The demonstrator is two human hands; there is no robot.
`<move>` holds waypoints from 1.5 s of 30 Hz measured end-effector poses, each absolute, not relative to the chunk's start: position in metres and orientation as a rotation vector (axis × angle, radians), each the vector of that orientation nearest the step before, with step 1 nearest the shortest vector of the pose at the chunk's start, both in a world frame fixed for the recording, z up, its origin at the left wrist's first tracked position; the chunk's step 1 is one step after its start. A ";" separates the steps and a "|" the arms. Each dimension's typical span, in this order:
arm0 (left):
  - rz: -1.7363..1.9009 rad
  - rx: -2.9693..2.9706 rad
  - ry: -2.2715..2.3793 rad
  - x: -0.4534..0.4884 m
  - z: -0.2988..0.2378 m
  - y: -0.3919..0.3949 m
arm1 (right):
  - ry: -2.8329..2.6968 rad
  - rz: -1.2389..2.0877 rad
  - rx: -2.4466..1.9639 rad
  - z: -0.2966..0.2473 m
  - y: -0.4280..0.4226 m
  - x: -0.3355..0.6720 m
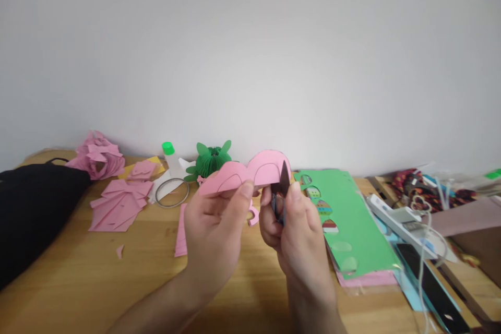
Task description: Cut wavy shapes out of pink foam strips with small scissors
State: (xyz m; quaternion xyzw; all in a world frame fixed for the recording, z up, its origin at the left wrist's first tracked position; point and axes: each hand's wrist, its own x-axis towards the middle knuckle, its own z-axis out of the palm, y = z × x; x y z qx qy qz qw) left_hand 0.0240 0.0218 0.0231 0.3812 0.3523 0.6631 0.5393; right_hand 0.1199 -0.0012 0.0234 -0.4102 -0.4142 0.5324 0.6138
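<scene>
Between the thumb and fingers of my left hand [219,229] is a piece of pink paper [262,169] with rounded lobes and drawn curved lines. My right hand [297,229] grips a pair of dark scissors [285,175], blades pointing up at the right lobe of the paper. One blade lies in front of the paper; the handles are mostly covered by my fingers. Behind my left hand lies a lined pink paper strip [180,232], partly hidden. A small curved pink piece [253,216] shows between my hands.
Farther back stand a green paper figure [213,160] and a glue stick [169,159], near a tape roll [172,193]. Pink scraps [119,203] and a black bag [35,214] lie left. To the right are a green paper pack [360,224], a power strip [403,224] and a phone [434,289].
</scene>
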 end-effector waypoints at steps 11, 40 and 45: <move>1.574 0.920 0.833 0.022 0.023 0.022 | -0.955 1.209 -0.913 0.019 0.000 0.119; 1.623 0.900 0.737 0.020 0.021 0.025 | -1.012 1.209 -0.940 0.022 -0.002 0.121; 1.646 0.928 0.729 0.019 0.020 0.026 | -1.023 1.207 -0.928 0.022 -0.003 0.121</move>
